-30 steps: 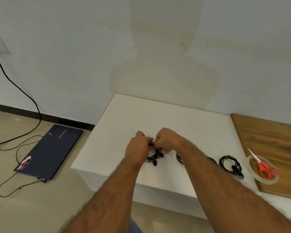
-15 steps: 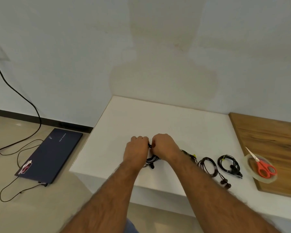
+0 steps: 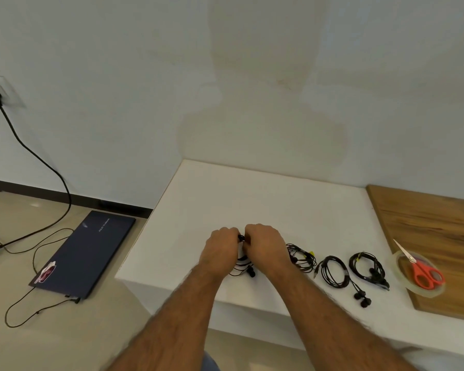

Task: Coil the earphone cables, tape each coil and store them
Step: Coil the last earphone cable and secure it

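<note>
On white table (image 3: 252, 199): left hand (image 3: 220, 250) and right hand (image 3: 265, 245) both grasp black coiled earphone cable (image 3: 243, 263), fingers curled.

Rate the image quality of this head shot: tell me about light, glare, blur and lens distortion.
Head view: soft, even light, only faint shadows under the hands; no strong glare on the white table. Wide-angle bending shows in the skirting and table edges. Left hand and right hand are slightly soft, and the earphone cable they hold is hard to resolve. The scissors read clearly.
</note>
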Tool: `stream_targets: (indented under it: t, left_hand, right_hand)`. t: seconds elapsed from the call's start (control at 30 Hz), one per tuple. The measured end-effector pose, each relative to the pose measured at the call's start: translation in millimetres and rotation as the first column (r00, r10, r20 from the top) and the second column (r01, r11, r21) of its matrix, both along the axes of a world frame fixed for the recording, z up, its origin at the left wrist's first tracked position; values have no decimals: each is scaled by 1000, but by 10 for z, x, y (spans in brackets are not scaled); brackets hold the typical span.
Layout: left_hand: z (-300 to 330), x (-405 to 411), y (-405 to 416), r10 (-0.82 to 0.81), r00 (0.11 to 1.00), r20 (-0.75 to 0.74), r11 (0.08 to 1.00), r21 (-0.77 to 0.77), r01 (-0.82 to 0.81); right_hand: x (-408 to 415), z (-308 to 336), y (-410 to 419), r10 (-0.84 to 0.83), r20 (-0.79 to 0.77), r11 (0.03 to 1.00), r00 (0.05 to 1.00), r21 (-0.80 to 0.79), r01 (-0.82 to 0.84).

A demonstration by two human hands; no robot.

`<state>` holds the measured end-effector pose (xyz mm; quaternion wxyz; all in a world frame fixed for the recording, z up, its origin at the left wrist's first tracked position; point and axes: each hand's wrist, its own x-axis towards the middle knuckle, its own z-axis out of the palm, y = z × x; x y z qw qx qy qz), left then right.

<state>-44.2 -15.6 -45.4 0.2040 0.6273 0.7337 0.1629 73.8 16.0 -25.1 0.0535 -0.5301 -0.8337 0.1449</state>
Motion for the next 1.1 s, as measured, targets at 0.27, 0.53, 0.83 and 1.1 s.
stream_targets:
  t: [0.27,0.53,0.83,1.1]
  left_hand:
    - [199,69,-75,61,963,262,998,-30,-55]
    - [565,303,-150,222,678,700,974,-122,-193]
    - [694,577,-327,339,471,815,919,-179,-352]
    - [750,631,-397,302,533,791,913,-78,-401]
  right_hand:
    - [124,165,-30,102,-54,993,993,69,-99]
    - [311,514,-100,180,-3,968,984,179,-176]
    - [492,774,-277,178,-42,969,983,183,-167]
    - [560,888,-346,129,-60,986,990,115,-121]
